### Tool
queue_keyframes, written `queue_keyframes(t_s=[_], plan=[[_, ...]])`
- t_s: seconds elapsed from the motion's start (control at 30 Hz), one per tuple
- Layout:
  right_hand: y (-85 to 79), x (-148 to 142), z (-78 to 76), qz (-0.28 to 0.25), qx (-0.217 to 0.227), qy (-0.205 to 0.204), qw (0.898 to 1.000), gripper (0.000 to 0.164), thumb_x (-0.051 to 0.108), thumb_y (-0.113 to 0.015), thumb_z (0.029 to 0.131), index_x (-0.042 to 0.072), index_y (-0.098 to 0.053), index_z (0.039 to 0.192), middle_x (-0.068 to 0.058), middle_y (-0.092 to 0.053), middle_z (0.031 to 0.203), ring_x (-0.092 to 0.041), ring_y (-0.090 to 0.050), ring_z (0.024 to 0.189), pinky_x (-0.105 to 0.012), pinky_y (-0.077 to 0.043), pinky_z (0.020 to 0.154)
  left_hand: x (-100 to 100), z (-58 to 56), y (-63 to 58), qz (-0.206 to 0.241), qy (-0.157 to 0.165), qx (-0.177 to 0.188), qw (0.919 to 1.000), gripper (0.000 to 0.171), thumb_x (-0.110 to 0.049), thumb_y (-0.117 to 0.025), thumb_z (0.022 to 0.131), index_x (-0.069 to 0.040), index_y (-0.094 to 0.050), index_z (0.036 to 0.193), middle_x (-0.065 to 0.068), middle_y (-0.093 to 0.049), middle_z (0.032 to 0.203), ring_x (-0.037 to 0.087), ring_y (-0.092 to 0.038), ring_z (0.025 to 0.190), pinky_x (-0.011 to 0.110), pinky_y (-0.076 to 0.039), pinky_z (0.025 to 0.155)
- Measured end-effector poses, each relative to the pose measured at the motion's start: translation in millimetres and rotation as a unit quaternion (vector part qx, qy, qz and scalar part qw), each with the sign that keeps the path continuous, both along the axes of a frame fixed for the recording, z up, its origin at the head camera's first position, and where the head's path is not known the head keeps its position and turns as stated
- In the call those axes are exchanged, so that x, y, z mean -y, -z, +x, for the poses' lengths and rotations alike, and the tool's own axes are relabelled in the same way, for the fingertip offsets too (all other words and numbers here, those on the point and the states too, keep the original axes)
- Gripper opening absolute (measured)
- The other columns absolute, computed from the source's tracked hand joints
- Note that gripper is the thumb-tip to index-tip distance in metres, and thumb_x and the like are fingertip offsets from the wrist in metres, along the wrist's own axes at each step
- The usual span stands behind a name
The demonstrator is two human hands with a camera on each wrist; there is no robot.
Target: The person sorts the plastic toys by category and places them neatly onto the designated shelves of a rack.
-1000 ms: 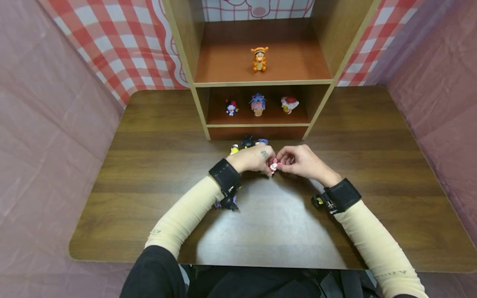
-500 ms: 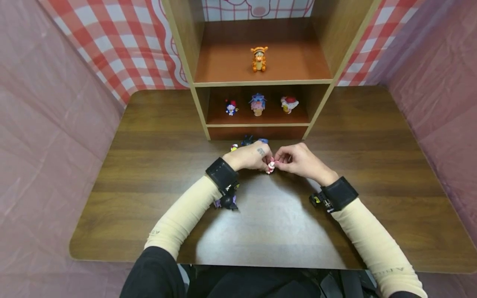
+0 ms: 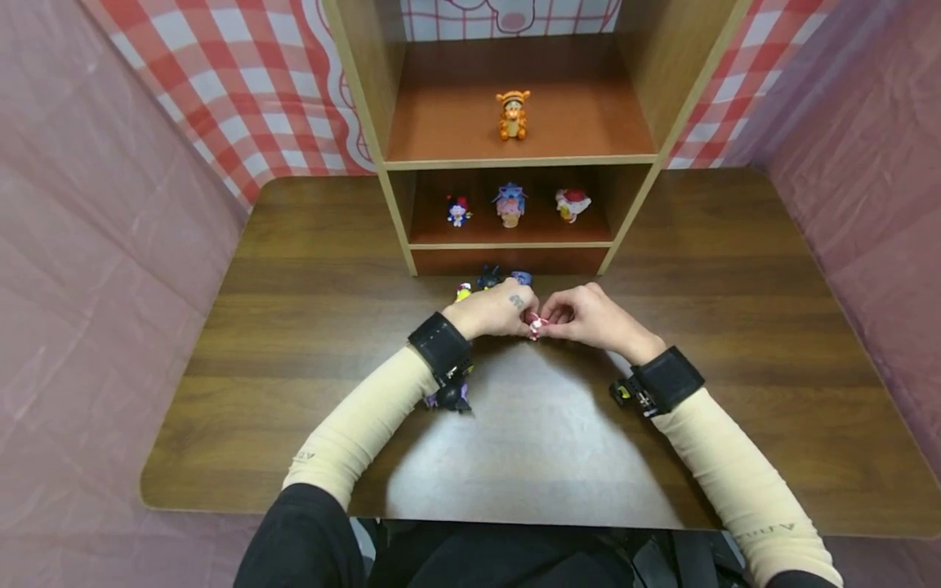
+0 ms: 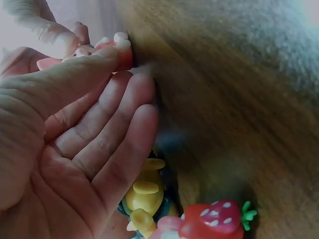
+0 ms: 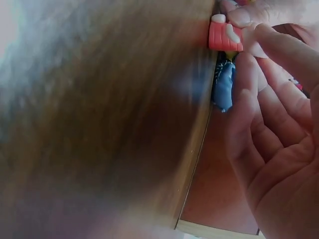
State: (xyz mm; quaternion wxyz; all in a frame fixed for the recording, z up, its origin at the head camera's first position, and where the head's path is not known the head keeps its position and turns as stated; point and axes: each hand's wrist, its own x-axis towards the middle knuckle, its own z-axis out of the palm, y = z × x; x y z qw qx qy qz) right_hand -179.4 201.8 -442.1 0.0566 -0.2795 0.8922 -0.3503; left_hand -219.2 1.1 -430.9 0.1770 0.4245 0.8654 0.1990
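A small figurine (image 3: 536, 328) with a white and pink head and a red body is between the two hands, above the middle of the table. My left hand (image 3: 497, 310) pinches it; in the left wrist view the thumb lies along its red body (image 4: 124, 56). From the other side my right hand (image 3: 594, 317) pinches its head end with thumb and forefinger. The right wrist view shows the red body with white limbs (image 5: 225, 37). Fingers hide much of the head.
Behind the left hand stand a yellow figurine (image 3: 463, 291), a black one (image 3: 488, 278) and a blue one (image 3: 521, 278). A black-and-purple figurine (image 3: 450, 398) lies under the left wrist. The wooden shelf (image 3: 515, 247) bears several figurines, including an orange tiger (image 3: 512, 116).
Both hands have shifted slightly left with the figurine between them. The figurine's pink ears, seen earlier, are now more covered by the fingers.
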Motion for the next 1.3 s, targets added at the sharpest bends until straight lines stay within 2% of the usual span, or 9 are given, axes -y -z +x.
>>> queue_keyframes(t_s=[0.23,0.5,0.7,0.8,0.93,1.1,1.3], plan=[[-0.4,1.0,1.9,-0.008,0.021,0.009,1.0,0.01,0.005,-0.083,0.083,0.006,-0.077,0.092,-0.004,-0.077,0.084,-0.013,-0.072,0.075,-0.021,-0.057,0.065,-0.5,0.4,2.1,0.001,-0.001,-0.009,1.0,0.016,-0.021,-0.079,0.089,-0.012,-0.071,0.078,-0.006,-0.062,0.07,0.008,-0.056,0.065,0.019,-0.043,0.059],[5.0,0.5,2.2,-0.013,0.017,0.018,1.0,0.023,0.006,-0.087,0.077,0.006,-0.072,0.094,-0.004,-0.075,0.081,-0.014,-0.07,0.074,-0.022,-0.056,0.066,-1.0,0.0,2.9,-0.004,-0.009,-0.012,0.9999,0.015,-0.018,-0.077,0.089,-0.012,-0.071,0.078,-0.007,-0.059,0.069,0.008,-0.054,0.066,0.019,-0.041,0.058],[5.9,1.2,2.6,0.002,0.009,0.032,0.999,0.019,0.007,-0.086,0.079,0.005,-0.074,0.093,-0.004,-0.076,0.082,-0.013,-0.07,0.074,-0.022,-0.056,0.066,-0.2,-0.3,3.9,0.002,-0.006,-0.012,0.9999,0.013,-0.021,-0.077,0.091,-0.012,-0.074,0.082,-0.005,-0.064,0.071,0.008,-0.056,0.067,0.019,-0.043,0.06],[5.1,1.5,2.8,0.016,0.007,0.039,0.999,0.017,0.009,-0.086,0.081,0.004,-0.075,0.093,-0.004,-0.077,0.082,-0.013,-0.071,0.074,-0.022,-0.056,0.067,1.0,-0.7,3.5,0.004,-0.005,-0.01,0.9999,0.009,-0.018,-0.076,0.092,-0.011,-0.076,0.086,-0.003,-0.067,0.075,0.008,-0.057,0.068,0.019,-0.045,0.062],[4.2,2.0,2.7,0.025,-0.011,0.041,0.999,0.015,0.01,-0.085,0.082,0.004,-0.077,0.093,-0.004,-0.077,0.083,-0.013,-0.072,0.075,-0.023,-0.057,0.068,2.3,-1.5,1.9,0.006,-0.005,-0.008,0.9999,0.007,-0.013,-0.073,0.094,-0.009,-0.077,0.091,-0.001,-0.069,0.079,0.009,-0.058,0.07,0.019,-0.046,0.064],[3.6,1.9,3.4,0.021,-0.037,0.039,0.998,0.013,0.009,-0.082,0.084,0.005,-0.077,0.096,-0.004,-0.078,0.085,-0.015,-0.073,0.077,-0.03,-0.058,0.07,4.1,-1.4,0.6,0.014,-0.008,-0.008,0.9998,0.01,-0.016,-0.071,0.096,-0.01,-0.078,0.093,-0.001,-0.069,0.079,0.008,-0.056,0.068,0.018,-0.044,0.061],[1.6,-1.2,4.4,-0.018,-0.087,0.038,0.995,0.016,0.003,-0.079,0.086,0.002,-0.078,0.102,-0.009,-0.079,0.09,-0.019,-0.074,0.081,-0.04,-0.059,0.072,6.4,-0.4,-2.9,0.056,0.009,-0.049,0.9972,0.014,-0.02,-0.07,0.098,-0.01,-0.078,0.095,-0.002,-0.07,0.081,0.006,-0.054,0.068,0.018,-0.043,0.062]])
